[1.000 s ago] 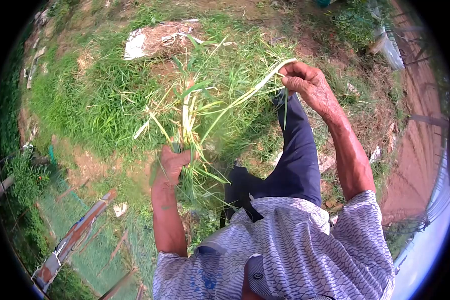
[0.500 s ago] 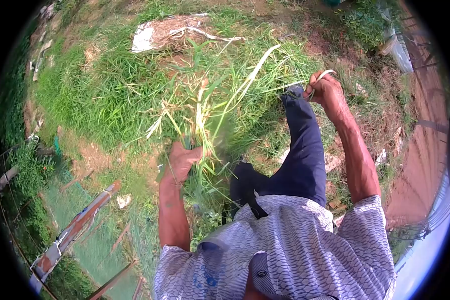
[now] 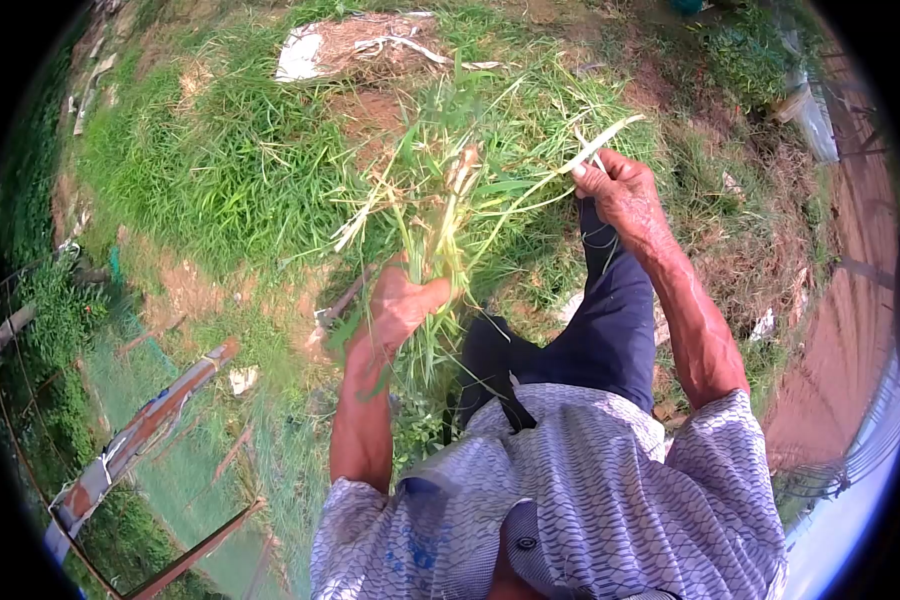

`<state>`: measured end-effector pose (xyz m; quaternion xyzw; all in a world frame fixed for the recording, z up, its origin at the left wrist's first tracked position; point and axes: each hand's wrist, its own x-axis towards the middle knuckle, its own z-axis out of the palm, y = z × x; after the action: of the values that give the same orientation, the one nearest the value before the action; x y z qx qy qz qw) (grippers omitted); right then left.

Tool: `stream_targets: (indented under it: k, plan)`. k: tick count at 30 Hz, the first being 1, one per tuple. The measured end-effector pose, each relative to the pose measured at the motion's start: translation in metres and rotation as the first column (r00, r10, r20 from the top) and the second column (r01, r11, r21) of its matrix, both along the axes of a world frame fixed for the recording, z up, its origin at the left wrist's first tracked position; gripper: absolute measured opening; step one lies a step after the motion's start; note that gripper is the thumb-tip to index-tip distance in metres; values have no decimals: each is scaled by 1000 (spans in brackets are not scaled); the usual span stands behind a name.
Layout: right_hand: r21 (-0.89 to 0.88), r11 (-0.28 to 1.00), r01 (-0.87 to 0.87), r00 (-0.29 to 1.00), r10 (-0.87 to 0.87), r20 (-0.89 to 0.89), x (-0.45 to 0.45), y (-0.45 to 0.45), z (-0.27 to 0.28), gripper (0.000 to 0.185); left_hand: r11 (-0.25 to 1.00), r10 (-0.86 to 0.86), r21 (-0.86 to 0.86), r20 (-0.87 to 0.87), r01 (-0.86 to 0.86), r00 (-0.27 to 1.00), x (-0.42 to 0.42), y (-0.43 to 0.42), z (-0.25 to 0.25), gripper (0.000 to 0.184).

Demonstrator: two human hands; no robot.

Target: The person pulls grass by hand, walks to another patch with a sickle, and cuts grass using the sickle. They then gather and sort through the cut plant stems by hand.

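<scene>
My left hand [image 3: 402, 300] is closed round a bunch of grass [image 3: 445, 235], with pale stems and roots sticking up past the thumb and green blades hanging below. Over my knee, my right hand [image 3: 620, 195] pinches a long pale strip of leaf [image 3: 608, 140] between thumb and fingers. The strip's end points up and to the right, and thin stalks run from it back toward the bunch. Whether strip and bunch are joined I cannot tell. A dark trouser leg [image 3: 610, 300] is below my right hand.
Green grass [image 3: 220, 180] covers the ground ahead. A white sack piece with dry straw [image 3: 370, 50] lies at the top. At lower left are a rusty metal post [image 3: 145, 430] and green netting [image 3: 185, 500]. Clear plastic sheeting [image 3: 815, 120] sits at upper right.
My left hand has moved up and to the right with the bunch. My right hand has moved left, closer to it, and the pale strip now lies shorter between them.
</scene>
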<state>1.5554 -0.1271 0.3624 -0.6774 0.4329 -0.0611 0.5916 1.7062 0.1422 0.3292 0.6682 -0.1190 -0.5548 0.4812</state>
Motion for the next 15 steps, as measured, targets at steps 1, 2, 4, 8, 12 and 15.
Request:
stream_targets:
  k: [1, 2, 4, 8, 12, 15]
  plan:
    - [-108, 992, -61, 996, 55, -64, -9, -11, -3, 21, 1000, 9, 8, 3, -9, 1000, 1, 3, -1, 47]
    - [-268, 961, -74, 993, 45, -111, -21, -26, -13, 21, 998, -1, 62, 50, -2, 999, 1, 5, -1, 47]
    - [-288, 949, 124, 979, -165, -122, -43, -58, -24, 21, 991, 71, 121, -79, -61, 994, 1, -1, 8, 46]
    - [-290, 876, 385, 918, -395, 23, -74, -90, -25, 18, 999, 45, 24, 42, -46, 998, 1, -4, 17, 43]
    - [308, 939, 153, 980, -184, 77, -48, -16, 12, 21, 989, -58, 140, 82, 46, 995, -7, -22, 28, 38]
    - [327, 945, -10, 999, 24, -39, -6, 55, 31, 21, 1000, 26, 3, -69, -25, 997, -19, -37, 21, 36]
